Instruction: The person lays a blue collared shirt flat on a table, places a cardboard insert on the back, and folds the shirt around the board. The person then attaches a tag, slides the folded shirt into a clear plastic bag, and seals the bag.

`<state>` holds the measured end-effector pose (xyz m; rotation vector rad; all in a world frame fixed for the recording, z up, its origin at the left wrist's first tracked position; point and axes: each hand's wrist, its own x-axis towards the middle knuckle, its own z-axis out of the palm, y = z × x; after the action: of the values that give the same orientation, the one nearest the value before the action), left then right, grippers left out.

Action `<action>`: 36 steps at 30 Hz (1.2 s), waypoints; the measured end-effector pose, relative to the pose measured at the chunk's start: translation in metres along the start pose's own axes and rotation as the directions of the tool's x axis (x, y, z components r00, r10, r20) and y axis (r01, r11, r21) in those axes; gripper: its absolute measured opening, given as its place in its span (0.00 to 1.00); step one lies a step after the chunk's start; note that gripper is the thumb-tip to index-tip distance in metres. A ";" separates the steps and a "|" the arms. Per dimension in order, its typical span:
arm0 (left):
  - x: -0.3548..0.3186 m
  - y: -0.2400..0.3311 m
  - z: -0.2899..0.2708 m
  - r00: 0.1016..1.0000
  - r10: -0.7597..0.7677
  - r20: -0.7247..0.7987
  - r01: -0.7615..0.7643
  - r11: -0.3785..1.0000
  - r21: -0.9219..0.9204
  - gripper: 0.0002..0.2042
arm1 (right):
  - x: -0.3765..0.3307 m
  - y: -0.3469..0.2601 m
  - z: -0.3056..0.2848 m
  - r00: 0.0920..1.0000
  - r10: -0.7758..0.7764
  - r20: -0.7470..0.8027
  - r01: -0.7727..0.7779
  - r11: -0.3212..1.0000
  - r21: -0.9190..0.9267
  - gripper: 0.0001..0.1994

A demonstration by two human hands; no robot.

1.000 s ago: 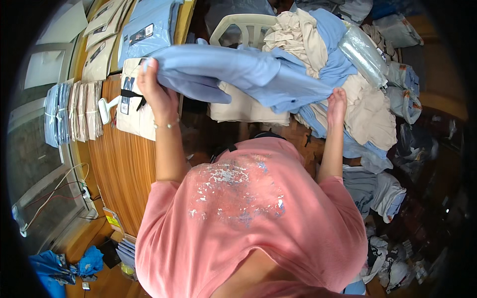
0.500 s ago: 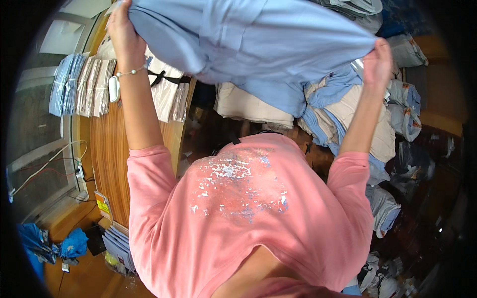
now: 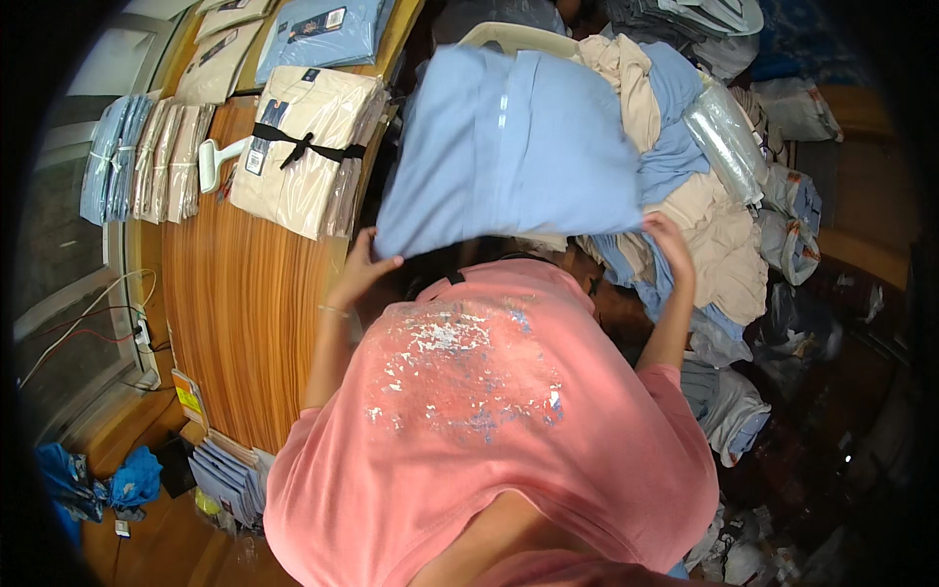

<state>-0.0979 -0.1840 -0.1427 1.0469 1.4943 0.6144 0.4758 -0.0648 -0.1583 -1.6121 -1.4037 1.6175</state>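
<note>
A light blue cloth garment (image 3: 518,147), with a seam or strip down its middle, hangs spread between my two hands. My left hand (image 3: 364,269) pinches its near left corner, beside the wooden table's edge. At its near right corner my right hand (image 3: 672,240) is closed on the cloth, in front of a heap of beige and blue garments (image 3: 724,235). The garment is slightly blurred and hides part of what lies beneath it. I cannot tell what kind of garment it is.
On the left stands a wood-grain table (image 3: 245,313) with a bagged beige stack (image 3: 303,176) tied in black ribbon. Bundled packs (image 3: 176,161), a white-handled tool (image 3: 210,164) and a bagged blue garment (image 3: 323,39) lie there too. A clear plastic roll (image 3: 726,142) rests on the heap.
Both hands have come down and closer to my body, bringing the blue garment with them. The cloth, earlier stretched sideways up high, now hangs flatter and squarer, and the table's far end shows.
</note>
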 end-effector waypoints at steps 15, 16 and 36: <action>0.232 0.039 0.105 0.715 0.699 0.027 -0.570 0.560 0.601 0.14 | 0.190 -0.031 0.260 0.944 -0.220 -0.244 0.150 0.949 -0.276 0.10; 0.244 0.041 0.107 0.751 0.660 0.008 -0.509 0.571 0.644 0.14 | 0.199 -0.037 0.265 0.935 -0.170 -0.313 0.079 0.956 -0.283 0.11; 0.236 0.170 0.056 0.560 0.566 0.605 -0.825 0.316 0.468 0.08 | 0.175 -0.080 0.247 0.943 -0.310 -0.119 0.331 0.845 0.421 0.09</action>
<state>0.0137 0.0901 -0.1281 2.4177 0.8502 0.3687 0.1853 0.0344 -0.2191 -1.0824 -1.1096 1.5413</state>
